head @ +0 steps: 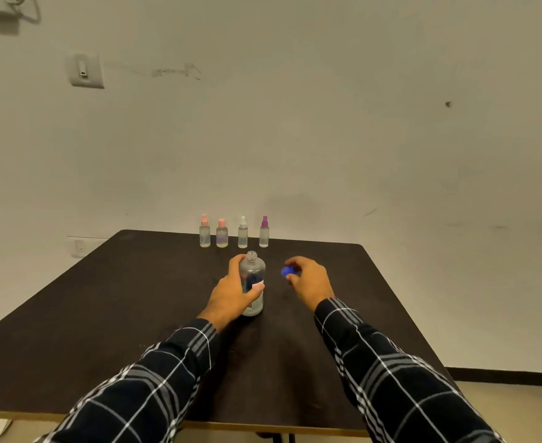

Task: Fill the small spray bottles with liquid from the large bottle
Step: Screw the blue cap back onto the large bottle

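The left hand (pixel 231 290) is gripping the large bottle (pixel 252 284), fingers and thumb curling round its clear body; the bottle is standing upright on the dark table (pixel 103 314) near the middle, its threaded neck uncapped. The right hand (pixel 308 279) is hovering just right of the bottle, apart from it, pinching a blue cap (pixel 288 271) between its fingertips above the tabletop. At the far edge of the table, beyond the large bottle, four small spray bottles are standing upright in a row, close together but not touching: from left to right, one with a pink top (pixel 204 231), a shorter one with a pink top (pixel 221 233), one with a white top (pixel 243 232) and one with a purple top (pixel 264 231). Both forearms are wearing dark plaid sleeves (pixel 391 372). A pale wall (pixel 327 123) is rising behind the table, carrying a switch plate (pixel 86 71) at upper left.
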